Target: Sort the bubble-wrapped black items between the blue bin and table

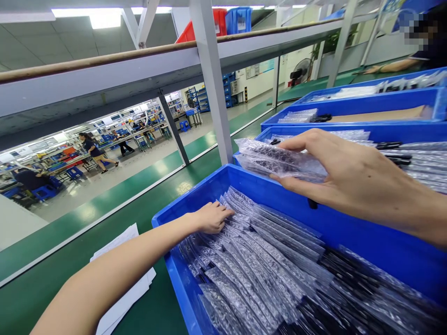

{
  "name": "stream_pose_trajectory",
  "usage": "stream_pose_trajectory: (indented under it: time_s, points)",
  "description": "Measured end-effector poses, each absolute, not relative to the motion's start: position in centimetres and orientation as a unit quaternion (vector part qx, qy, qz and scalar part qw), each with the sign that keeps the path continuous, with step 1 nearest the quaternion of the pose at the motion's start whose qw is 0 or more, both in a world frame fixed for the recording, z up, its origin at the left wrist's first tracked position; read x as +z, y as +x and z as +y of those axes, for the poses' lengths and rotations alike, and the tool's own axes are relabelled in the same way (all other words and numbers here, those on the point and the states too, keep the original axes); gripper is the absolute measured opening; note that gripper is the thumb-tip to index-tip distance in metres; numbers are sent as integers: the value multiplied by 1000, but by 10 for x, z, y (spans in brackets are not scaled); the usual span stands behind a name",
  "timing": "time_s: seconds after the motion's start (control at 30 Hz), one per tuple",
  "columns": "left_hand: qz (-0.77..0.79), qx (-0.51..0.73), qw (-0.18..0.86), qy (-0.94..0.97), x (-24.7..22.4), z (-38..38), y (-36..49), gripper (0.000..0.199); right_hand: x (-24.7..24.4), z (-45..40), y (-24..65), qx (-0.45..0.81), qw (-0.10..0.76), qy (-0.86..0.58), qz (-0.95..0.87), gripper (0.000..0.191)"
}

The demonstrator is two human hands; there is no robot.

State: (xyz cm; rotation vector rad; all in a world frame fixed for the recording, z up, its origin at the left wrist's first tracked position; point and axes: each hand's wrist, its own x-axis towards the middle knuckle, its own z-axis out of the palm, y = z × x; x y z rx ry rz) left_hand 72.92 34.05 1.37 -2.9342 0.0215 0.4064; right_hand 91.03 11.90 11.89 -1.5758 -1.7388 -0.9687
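A green counter (pixel 70 260) runs along the frame's left, carrying a blue bin (pixel 349 232) at lower right packed with bubble-wrap pouches (pixel 265 274). More bins (pixel 366 104) sit at upper right. The right hand (pixel 349 172) pinches several pouches (pixel 275 160) above the bin's far wall; these could slide loose, being slick. The left hand (pixel 211 217) lies flat, fingers pressed on the row's end, and might topple it.

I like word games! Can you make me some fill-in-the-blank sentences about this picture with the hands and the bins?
1. The right hand holds a ____ wrap bag.
2. The left hand rests on bags inside a bin coloured ____.
3. The sheets of paper left of the bin are ____.
4. The paper lies on a ____ surface.

Missing words: bubble; blue; white; green
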Motion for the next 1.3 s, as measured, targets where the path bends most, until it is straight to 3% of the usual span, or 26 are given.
stream_pose_trajectory:
  time_s: [0.37, 0.43, 0.6, 0.77, 0.93, 1.03, 1.13, 1.3]
  points:
    - [60, 110, 113, -986, 12, 337, 757, 25, 123, 116, 909, -356, 317, -593, -649, 36]
    - [46, 110, 106, -987, 11, 337, 763, 28, 122, 116, 909, -352, 320, -595, -648, 35]
    - [-16, 100, 91, -991, 2, 337, 784, 58, 123, 115, 908, -346, 325, -602, -642, 35]
    - [-58, 134, 81, -986, 5, 328, 801, 51, 122, 116, 909, -318, 331, -621, -635, 39]
    - [-10, 185, 29, -982, 58, 302, 755, 39, 118, 118, 907, -311, 337, -648, -608, 59]
    - [46, 272, -123, -953, 98, 276, 701, 28, 120, 116, 902, -304, 347, -649, -605, 65]
    - [52, 351, -234, -905, 116, 250, 654, 34, 124, 114, 897, -295, 340, -656, -606, 67]
    - [34, 381, -180, -906, 103, 222, 626, 46, 124, 113, 895, -297, 341, -651, -609, 62]
